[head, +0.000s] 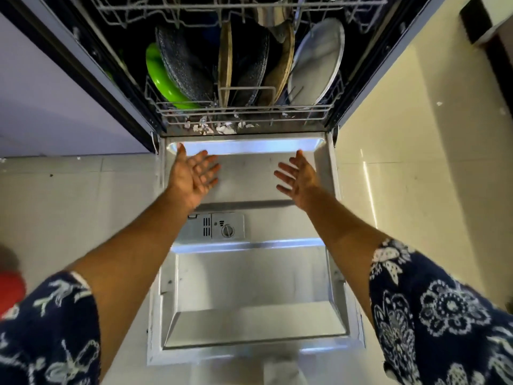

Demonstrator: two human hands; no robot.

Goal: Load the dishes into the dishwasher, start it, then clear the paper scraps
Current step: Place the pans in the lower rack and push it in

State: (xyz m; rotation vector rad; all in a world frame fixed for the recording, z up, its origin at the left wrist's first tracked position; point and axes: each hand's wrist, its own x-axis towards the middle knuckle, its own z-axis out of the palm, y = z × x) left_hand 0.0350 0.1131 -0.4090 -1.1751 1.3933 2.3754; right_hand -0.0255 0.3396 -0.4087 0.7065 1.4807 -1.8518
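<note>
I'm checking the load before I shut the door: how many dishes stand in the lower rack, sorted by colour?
Green: 1, the green dish
Dark speckled: 2, the left dark pan and the right dark pan
Tan: 2, the left tan piece and the right tan piece
Silver: 1, the silver plate
Total: 6

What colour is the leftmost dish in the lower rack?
Bright green, clearest in the head view.

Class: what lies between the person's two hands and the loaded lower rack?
Head view: white paper scraps along the tub's front edge, between the left hand, right hand and lower rack.
</note>
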